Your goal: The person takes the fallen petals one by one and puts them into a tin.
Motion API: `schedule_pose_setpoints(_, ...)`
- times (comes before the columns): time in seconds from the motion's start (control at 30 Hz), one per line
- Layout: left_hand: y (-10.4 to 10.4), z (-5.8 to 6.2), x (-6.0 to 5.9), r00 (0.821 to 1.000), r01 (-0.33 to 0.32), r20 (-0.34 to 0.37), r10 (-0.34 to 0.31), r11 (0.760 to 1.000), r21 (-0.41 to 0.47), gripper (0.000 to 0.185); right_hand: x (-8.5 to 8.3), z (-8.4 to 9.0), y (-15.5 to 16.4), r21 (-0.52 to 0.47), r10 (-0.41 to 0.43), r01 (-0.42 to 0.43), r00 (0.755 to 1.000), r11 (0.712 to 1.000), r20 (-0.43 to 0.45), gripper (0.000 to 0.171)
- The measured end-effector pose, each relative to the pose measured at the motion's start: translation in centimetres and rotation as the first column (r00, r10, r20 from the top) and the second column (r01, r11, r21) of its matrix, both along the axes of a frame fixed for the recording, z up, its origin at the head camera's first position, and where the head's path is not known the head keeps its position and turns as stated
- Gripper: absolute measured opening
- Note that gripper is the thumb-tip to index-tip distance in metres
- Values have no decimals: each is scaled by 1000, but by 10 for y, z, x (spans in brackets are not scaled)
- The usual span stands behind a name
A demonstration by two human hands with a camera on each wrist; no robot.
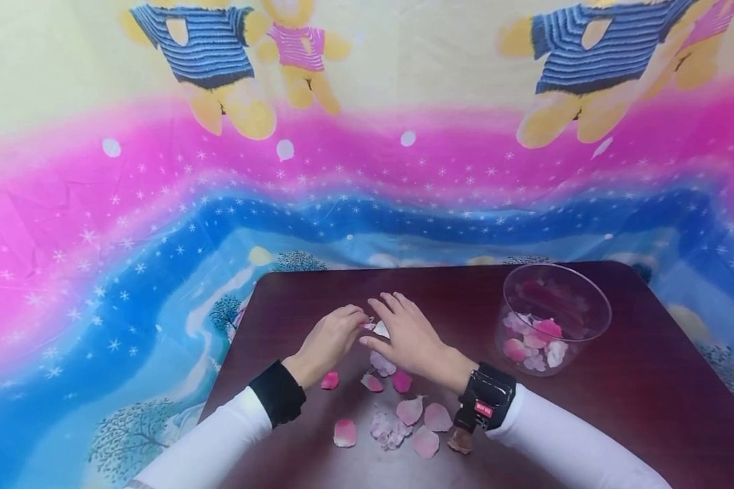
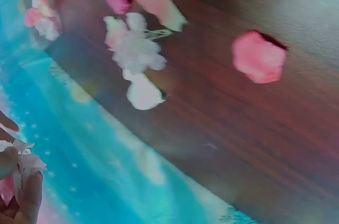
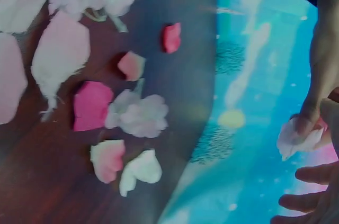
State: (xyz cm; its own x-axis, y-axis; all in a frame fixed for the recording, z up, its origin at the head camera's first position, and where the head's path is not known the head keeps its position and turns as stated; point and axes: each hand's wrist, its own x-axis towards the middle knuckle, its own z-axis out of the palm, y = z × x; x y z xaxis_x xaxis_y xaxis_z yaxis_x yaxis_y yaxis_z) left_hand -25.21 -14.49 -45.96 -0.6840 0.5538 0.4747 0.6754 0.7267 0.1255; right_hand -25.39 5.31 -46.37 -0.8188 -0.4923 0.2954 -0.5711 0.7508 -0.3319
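My left hand pinches pale pink petals between thumb and fingers, raised above the far part of the table. Facing it from the right is my right hand, its fingers spread and thumb apart, with nothing seen in its grasp. In the right wrist view its fingers reach in close beside the held petals. On the table below lie a white petal, a pale flower cluster, a magenta petal and a pink petal.
A clear round tub holding mixed petals stands at the right. Nearer me lie another flower cluster, several pale pink petals and a brown dried piece. A printed cloth hangs behind the dark wooden table.
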Motion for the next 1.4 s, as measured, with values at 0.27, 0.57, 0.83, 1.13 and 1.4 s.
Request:
schedule_pose_setpoints(0.27,12,17,13,998,66,8,-66,997,47,18,10,15,3,-101,79,-88,993,991,-89,57)
schedule_pose_setpoints(0.57,18,15,19,997,64,33,-69,991,114,17,14,19,5,-171,36,-58,991,984,-129,12)
schedule_pose_setpoints(0.83,22,11,24,997,53,47,-60,988,148,14,15,19,7,-166,4,-20,995,986,-97,12)
schedule_pose_setpoints(1.13,24,9,26,998,43,43,-50,986,162,16,16,17,7,-161,1,-18,994,987,-105,10)
schedule_pose_setpoints(1.4,22,6,26,998,16,57,-23,992,122,42,14,17,12,-156,5,-20,996,988,-92,18)
